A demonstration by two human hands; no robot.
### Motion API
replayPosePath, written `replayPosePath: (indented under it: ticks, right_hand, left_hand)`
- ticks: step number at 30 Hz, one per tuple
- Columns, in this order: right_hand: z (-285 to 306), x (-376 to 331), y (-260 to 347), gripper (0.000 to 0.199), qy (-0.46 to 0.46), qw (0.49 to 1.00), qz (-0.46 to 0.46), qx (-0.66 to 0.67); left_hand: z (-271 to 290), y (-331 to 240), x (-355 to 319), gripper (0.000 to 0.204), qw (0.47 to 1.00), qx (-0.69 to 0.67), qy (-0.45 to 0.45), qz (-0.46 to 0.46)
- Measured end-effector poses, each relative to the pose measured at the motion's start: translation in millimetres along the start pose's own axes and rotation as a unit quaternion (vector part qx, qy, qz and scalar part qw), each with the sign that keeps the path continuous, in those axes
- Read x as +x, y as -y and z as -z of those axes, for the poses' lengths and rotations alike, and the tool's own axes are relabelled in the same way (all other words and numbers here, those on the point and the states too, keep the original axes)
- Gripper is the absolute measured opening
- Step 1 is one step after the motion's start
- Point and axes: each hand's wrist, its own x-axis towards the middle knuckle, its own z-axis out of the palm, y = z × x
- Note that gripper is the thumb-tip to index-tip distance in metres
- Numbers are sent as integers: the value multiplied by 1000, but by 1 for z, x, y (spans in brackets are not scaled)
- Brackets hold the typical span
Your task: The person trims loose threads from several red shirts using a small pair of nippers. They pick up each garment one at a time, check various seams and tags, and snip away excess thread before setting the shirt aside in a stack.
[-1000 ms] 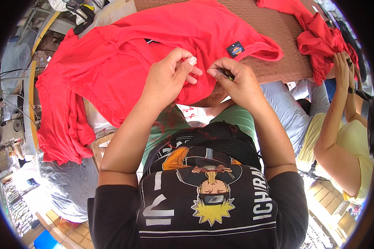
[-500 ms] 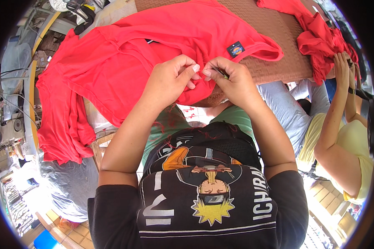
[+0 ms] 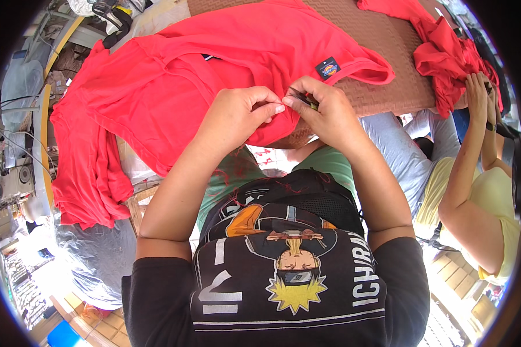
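A red knit garment (image 3: pixel 214 49) is spread over the table edge in front of me, with a dark square label (image 3: pixel 328 68) near its neck opening. My left hand (image 3: pixel 237 113) is closed in a pinch on the red cloth; whether a thread is also between its fingertips is too small to see. Close by on the right, my right hand (image 3: pixel 329 110) is closed around small thread snips (image 3: pixel 303 98), their dark blades pointing toward the left fingertips. The thumbs of both hands almost meet over the cloth.
A brown textured mat (image 3: pixel 382 95) covers the table. At the right, a co-worker's hands (image 3: pixel 479 95) hold another red garment (image 3: pixel 448 61). Red cloth hangs off the left side above a plastic-wrapped bundle (image 3: pixel 92 260). Red thread scraps (image 3: pixel 298 184) lie on my lap.
My left fingers have closed together into a tighter pinch. The snips in my right hand have turned, so their blades now show above the thumb. The garment stays nearly in place.
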Motion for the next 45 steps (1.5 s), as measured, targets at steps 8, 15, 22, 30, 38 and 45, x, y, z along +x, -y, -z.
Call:
replayPosePath:
  ticks: [8, 15, 22, 30, 38, 45]
  right_hand:
    - [19, -8, -1, 18, 8, 997, 62, -41]
    - [23, -12, -2, 19, 87, 993, 68, -37]
    - [16, -10, -6, 16, 73, 994, 78, -12]
    - [12, -8, -1, 15, 89, 995, 51, -15]
    - [10, -8, -2, 15, 85, 994, 70, -11]
    - [9, -9, -2, 15, 79, 994, 74, -19]
  left_hand:
    - [1, 0, -1, 16, 1000, -11, -5, -4]
    - [4, -6, -1, 16, 1000, -7, -3, -10]
    - [4, -8, -2, 15, 1000, -17, -3, -8]
    - [3, -8, -3, 15, 1000, -21, -6, -13]
    - [1, -8, -3, 14, 1000, -17, -8, -5]
    - [0, -8, -4, 14, 1000, -3, -12, -8]
